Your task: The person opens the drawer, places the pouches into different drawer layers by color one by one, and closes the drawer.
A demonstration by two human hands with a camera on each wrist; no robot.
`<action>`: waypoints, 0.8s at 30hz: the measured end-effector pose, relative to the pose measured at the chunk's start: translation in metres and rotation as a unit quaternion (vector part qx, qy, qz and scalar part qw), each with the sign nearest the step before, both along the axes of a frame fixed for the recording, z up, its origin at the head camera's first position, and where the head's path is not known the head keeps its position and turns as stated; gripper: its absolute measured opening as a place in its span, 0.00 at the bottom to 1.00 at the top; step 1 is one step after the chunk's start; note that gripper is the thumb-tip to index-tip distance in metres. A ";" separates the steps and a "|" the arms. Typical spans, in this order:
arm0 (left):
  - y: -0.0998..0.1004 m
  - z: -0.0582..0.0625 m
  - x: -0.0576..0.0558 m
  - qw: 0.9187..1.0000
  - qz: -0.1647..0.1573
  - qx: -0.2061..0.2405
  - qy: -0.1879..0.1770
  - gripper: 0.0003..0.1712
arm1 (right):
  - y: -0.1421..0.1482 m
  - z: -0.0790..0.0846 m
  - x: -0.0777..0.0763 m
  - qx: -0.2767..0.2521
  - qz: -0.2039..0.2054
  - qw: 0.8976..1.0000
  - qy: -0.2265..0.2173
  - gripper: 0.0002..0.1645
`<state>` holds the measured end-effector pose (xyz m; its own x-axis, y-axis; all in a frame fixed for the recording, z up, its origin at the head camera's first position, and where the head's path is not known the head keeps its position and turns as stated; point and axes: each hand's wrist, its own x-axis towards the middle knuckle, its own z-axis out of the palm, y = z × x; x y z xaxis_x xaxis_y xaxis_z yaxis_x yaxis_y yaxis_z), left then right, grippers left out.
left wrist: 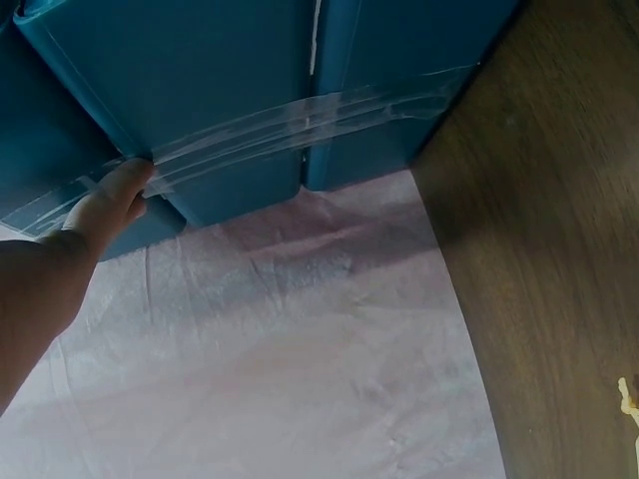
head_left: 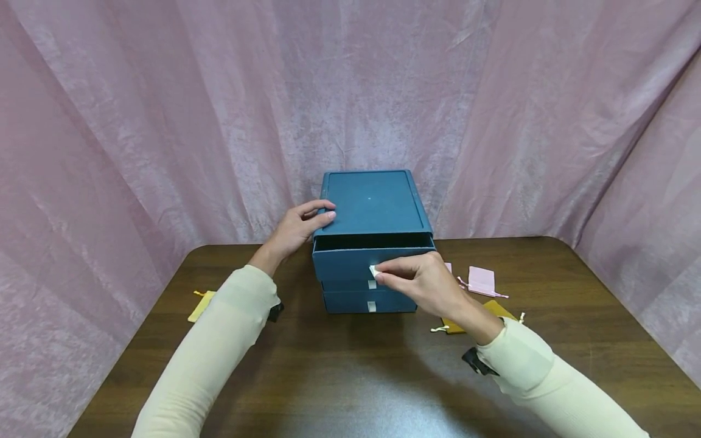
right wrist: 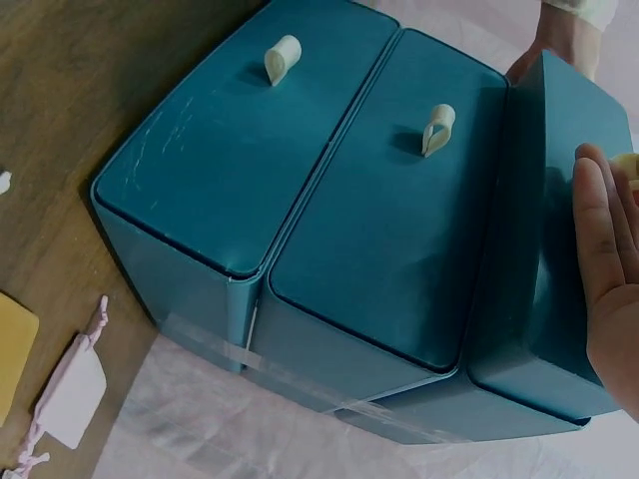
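Note:
A blue three-drawer cabinet (head_left: 372, 198) stands on the table against the curtain. Its top drawer (head_left: 342, 264) is pulled partway out, with a dark gap showing behind its front. My right hand (head_left: 424, 281) pinches that drawer's white pull tab (head_left: 375, 272) between thumb and fingers. On the cabinet's upper left edge rests my left hand (head_left: 296, 228), its fingertips lying over the top. The left wrist view shows clear tape (left wrist: 329, 120) running along the cabinet's side. Below, the middle drawer (right wrist: 389, 210) and bottom drawer (right wrist: 250, 140) are closed, each with its own looped tab.
Right of the cabinet lie a pink drawstring pouch (head_left: 482, 281) and a mustard pouch (head_left: 495, 308), the latter partly hidden under my right wrist. A yellow pouch (head_left: 201, 307) lies by my left forearm. Pink curtain (head_left: 350, 91) hangs behind the wooden table (head_left: 350, 377).

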<state>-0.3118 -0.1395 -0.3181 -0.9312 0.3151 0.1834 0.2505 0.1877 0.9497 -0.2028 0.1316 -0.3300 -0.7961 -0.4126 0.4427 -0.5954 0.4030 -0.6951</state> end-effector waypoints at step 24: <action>0.002 0.001 0.002 1.000 0.006 0.006 -0.006 0.20 | 0.002 -0.001 0.014 -0.012 0.014 0.999 -0.031 0.09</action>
<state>-0.3099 -0.1380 -0.3172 -0.9372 0.3008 0.1765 0.2371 0.1785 0.9549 -0.1888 0.1339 -0.3305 -0.8108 -0.4250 0.4025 -0.5614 0.3700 -0.7403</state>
